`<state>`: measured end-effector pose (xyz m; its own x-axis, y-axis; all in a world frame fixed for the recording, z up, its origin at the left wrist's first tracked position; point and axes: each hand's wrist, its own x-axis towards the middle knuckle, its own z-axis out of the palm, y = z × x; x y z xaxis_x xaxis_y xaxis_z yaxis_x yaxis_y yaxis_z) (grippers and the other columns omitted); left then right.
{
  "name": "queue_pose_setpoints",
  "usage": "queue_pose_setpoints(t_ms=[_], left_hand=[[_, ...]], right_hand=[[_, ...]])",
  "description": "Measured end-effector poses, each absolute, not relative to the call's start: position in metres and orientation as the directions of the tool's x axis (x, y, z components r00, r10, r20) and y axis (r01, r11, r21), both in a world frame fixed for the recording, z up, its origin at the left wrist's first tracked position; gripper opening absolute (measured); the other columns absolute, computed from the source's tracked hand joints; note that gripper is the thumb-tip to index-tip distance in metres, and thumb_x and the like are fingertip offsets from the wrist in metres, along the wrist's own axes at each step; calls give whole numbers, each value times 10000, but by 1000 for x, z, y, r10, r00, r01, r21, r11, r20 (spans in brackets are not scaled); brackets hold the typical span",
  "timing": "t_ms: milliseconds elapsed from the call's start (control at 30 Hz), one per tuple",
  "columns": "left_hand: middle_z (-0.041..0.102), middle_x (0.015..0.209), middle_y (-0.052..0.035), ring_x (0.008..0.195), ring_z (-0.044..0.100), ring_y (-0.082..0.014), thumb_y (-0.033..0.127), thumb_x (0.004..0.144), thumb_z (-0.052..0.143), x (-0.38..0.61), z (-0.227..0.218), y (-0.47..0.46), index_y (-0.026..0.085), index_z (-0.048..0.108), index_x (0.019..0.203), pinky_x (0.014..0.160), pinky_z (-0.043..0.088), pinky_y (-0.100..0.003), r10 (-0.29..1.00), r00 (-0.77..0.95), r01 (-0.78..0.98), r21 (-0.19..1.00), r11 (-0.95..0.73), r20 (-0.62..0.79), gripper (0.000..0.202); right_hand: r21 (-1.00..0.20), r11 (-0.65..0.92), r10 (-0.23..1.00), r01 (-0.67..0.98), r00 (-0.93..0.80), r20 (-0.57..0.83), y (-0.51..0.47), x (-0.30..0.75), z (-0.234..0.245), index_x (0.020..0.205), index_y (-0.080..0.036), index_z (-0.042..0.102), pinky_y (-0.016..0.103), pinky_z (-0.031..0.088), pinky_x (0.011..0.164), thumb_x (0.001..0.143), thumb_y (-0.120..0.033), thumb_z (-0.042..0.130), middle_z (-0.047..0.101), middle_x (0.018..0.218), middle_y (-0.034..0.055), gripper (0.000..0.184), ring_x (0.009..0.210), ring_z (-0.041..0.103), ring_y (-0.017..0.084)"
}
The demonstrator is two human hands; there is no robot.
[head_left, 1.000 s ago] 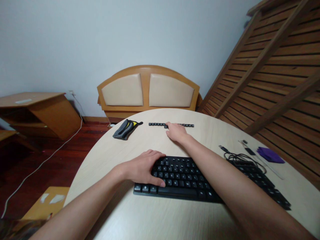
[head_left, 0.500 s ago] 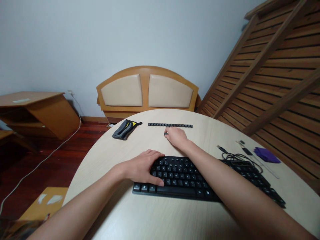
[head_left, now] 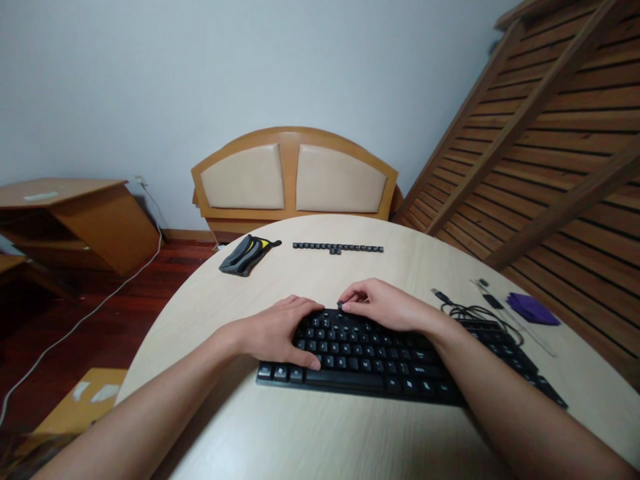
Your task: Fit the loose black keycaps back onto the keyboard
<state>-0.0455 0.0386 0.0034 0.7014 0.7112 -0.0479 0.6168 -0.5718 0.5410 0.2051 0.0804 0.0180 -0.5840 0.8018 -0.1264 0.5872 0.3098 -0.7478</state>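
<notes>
A black keyboard (head_left: pixel 345 380) lies on the round table, with several bare spots in its upper rows. My left hand (head_left: pixel 280 333) grips its left end, thumb across the lower keys and fingers at the far edge. Over the keyboard's top edge, my right hand (head_left: pixel 377 303) pinches a small black keycap (head_left: pixel 340 305) between thumb and fingertips. Beyond the hands, loose keycaps (head_left: pixel 320 247) stand in a straight row, and a short second row (head_left: pixel 335 252) sits just in front of it. My right hand and wrist hide part of the upper right keys.
A grey, black and yellow folded item (head_left: pixel 247 255) lies at the table's left. On the right are a coiled USB cable (head_left: pixel 470 313), a purple cloth (head_left: pixel 533 309) and a thin rod (head_left: pixel 535 337). A padded headboard (head_left: pixel 293 173) stands behind the round table (head_left: pixel 240 427).
My right hand has come back from the keycap rows to the keyboard's top edge, pinching a keycap. The short second row now shows. My left hand stays on the keyboard; the view shifted slightly.
</notes>
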Motion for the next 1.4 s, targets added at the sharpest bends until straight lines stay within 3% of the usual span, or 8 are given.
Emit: queue_pose_setpoints(t_ms=[267, 600, 1033, 1400], left_hand=[[540, 1365, -158, 1258, 482, -358, 607, 716, 768, -45, 4, 38, 182, 458, 1400, 1077, 388, -525, 715, 695, 633, 535, -559, -76, 863], [547, 1354, -152, 1257, 487, -352, 606, 722, 770, -46, 2, 38, 200, 452, 1405, 1075, 391, -527, 707, 705, 621, 535, -573, -62, 856], [560, 1340, -145, 1246, 490, -359, 593, 710, 779, -45, 3, 39, 205, 474, 1393, 1069, 392, -533, 712, 701, 613, 549, -568, -45, 842], [559, 1344, -138, 1248, 494, -362, 595, 719, 771, -45, 2, 38, 220, 462, 1402, 1067, 392, -541, 706, 707, 610, 541, -579, -40, 838]], right_hand=[[-759, 345, 729, 552, -667, -154, 73, 204, 19, 982, -167, 756, 319, 516, 849, 869, -300, 644, 773, 986, 51, 207, 898, 702, 202], [-707, 416, 734, 572, -670, -110, 68, 199, 19, 961, -186, 770, 294, 499, 854, 856, -263, 673, 771, 999, 43, 162, 918, 694, 192], [-476, 514, 804, 714, -594, -22, 56, 196, 15, 1004, -211, 729, 322, 461, 922, 896, -286, 665, 713, 1075, 55, 146, 1031, 640, 219], [-322, 456, 854, 830, -510, -104, 42, 181, 31, 1001, -227, 696, 348, 461, 890, 892, -272, 668, 724, 1091, 52, 121, 1027, 652, 246]])
